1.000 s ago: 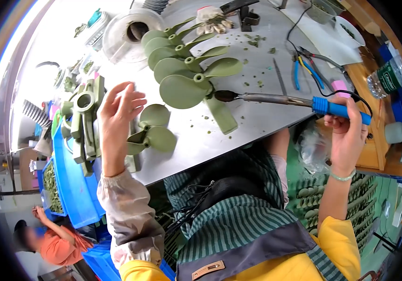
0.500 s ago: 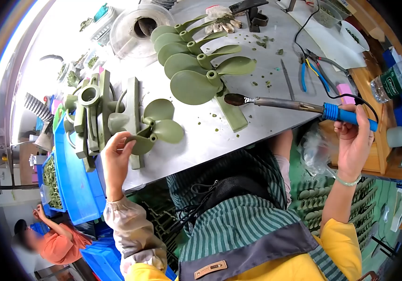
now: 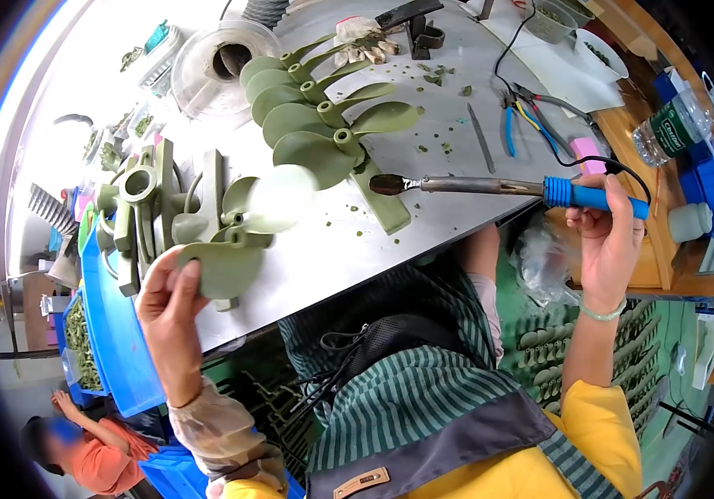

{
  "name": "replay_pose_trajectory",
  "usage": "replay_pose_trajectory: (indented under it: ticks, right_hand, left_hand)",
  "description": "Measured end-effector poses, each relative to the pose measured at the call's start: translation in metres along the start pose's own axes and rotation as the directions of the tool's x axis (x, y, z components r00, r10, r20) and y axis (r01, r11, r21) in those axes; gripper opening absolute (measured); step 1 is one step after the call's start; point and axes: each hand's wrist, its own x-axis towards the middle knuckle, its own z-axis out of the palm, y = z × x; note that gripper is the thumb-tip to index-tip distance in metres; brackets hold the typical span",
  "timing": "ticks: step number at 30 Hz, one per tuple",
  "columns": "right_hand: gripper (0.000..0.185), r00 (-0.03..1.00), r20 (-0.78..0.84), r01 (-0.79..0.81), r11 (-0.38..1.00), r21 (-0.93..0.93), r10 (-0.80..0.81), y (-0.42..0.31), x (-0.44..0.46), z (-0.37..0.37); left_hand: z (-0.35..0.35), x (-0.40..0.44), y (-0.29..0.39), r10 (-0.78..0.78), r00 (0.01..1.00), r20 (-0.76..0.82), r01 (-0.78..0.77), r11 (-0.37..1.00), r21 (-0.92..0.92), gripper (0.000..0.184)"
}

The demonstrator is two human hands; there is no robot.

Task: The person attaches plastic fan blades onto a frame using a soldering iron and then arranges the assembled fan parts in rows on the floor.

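My left hand (image 3: 170,303) pinches one blade of a green propeller (image 3: 228,270) between thumb and fingers. The propeller is tilted over the table's left part, its far blade blurred and washed out by light. In my right hand (image 3: 610,241) is an electric heating iron (image 3: 481,185) with a blue handle and a dark spoon-shaped tip, held level. That tip lies over a green bar (image 3: 383,204). From this bar a row of similar green propellers (image 3: 311,155) runs toward the back. Green moulded parts with a ring-shaped opening (image 3: 138,185) stand beside my left hand.
Pliers (image 3: 511,125), a pink block (image 3: 587,155) and a thin metal tool (image 3: 481,137) lie at the right. A clear round container (image 3: 199,87) and a glove (image 3: 365,40) are at the back. A co-worker (image 3: 103,453) is at lower left, beyond blue trays (image 3: 128,366).
My left hand has raised the propeller toward me and turned it, so it looks larger and partly blurred. My right hand still holds the iron level. The whole view has shifted slightly.
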Motion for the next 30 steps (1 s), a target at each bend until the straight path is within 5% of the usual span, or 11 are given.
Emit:
replay_pose_trajectory:
  ticks: [5,11,30]
  right_hand:
    - [0.030,1.000,0.028,0.004,1.000,-0.023,-0.003,-0.002,-0.006,0.002]
    - [0.030,1.000,0.000,-0.028,1.000,0.013,0.028,0.001,-0.016,0.005]
    - [0.031,0.999,-0.023,-0.037,0.995,0.096,0.039,0.027,-0.014,0.015]
  left_hand:
    - [0.065,-0.007,0.000,-0.027,0.981,0.190,0.065,0.978,-0.196,0.029]
    - [0.104,0.010,-0.004,-0.040,0.961,0.273,0.093,0.978,-0.184,0.028]
    - [0.124,0.031,-0.023,-0.050,0.966,0.254,0.107,0.970,-0.217,0.025]
